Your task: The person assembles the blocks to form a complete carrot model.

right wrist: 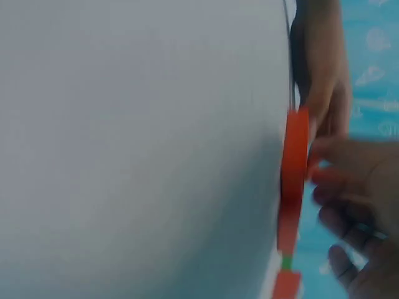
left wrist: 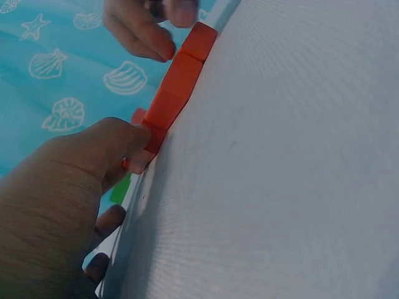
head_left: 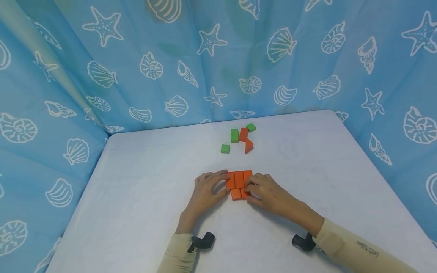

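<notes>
Several orange blocks lie side by side in two rows on the table: a left upper block (head_left: pixel 230 180), a middle upper block (head_left: pixel 239 179), a right upper block (head_left: pixel 248 175), a lower left block (head_left: pixel 236 194) and a lower right block (head_left: pixel 243 194). My left hand (head_left: pixel 206 192) pinches the left upper block, thumb at its near edge and index finger at its far end. My right hand (head_left: pixel 268 192) has curled fingers around the lower right block, partly hiding it. The left wrist view shows my left thumb against orange; the right wrist view is blurred.
Farther back on the table (head_left: pixel 153 159) lie a small green cube (head_left: pixel 225 148), a green rectangular block (head_left: pixel 234 135), another orange block (head_left: pixel 243 134), an orange triangular block (head_left: pixel 249 145) and a second small green block (head_left: pixel 250 127). A blue shell-patterned curtain (head_left: pixel 129 49) surrounds the table.
</notes>
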Demonstrator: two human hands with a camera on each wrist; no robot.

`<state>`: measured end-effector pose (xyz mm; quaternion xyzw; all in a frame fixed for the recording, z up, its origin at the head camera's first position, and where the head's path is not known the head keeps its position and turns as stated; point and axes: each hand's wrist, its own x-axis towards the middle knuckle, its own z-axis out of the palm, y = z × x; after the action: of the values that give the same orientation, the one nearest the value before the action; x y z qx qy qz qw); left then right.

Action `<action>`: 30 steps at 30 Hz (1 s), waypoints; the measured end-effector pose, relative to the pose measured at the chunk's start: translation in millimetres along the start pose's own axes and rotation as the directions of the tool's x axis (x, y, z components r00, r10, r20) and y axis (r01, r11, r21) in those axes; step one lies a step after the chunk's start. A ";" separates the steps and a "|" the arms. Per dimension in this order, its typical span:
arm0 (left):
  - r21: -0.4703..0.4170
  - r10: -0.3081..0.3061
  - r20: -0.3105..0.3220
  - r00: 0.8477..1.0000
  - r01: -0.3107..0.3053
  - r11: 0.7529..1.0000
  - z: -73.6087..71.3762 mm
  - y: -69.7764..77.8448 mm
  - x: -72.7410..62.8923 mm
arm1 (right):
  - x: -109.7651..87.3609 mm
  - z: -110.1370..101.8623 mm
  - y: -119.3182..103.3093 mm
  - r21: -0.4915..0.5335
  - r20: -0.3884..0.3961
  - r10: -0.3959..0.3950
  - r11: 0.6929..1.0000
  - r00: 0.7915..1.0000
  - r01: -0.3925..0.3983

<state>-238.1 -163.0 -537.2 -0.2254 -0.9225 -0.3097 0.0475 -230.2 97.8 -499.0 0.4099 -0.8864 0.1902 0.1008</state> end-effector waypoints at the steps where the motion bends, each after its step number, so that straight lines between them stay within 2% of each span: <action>1: 0.002 -0.002 0.003 1.000 0.002 1.000 0.0 -0.5 0.0 | 2.5 -2.4 2.4 0.000 0.000 0.015 1.000 1.000 -0.015; 7: -0.008 -0.010 0.008 1.000 0.010 1.000 -1.4 -1.6 0.4 | 25.6 -17.0 29.2 0.004 -0.007 0.172 0.985 0.985 -0.172; 10: -0.004 -0.013 0.007 1.000 0.013 1.000 -1.8 -2.5 0.1 | 36.6 -17.8 47.3 0.006 0.013 0.215 0.977 0.976 -0.215; 16: 0.000 0.014 0.006 1.000 -0.014 1.000 -0.4 -3.5 1.2 | 57.5 -21.3 84.0 0.001 0.016 0.257 0.966 0.966 -0.257; 23: 0.019 0.003 0.011 1.000 -0.003 1.000 0.2 -4.8 2.0 | 94.1 -27.8 123.3 -0.018 0.030 0.311 0.951 0.950 -0.310; 30: 0.027 0.004 0.004 1.000 -0.004 1.000 -0.1 -3.7 -0.4 | 124.9 -19.1 150.8 -0.078 0.122 0.276 0.960 0.953 -0.268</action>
<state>-239.5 -165.8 -539.2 -0.2272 -0.9262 -0.2969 0.0494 -425.5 109.1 -478.2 0.2923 -0.9444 0.1480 0.0273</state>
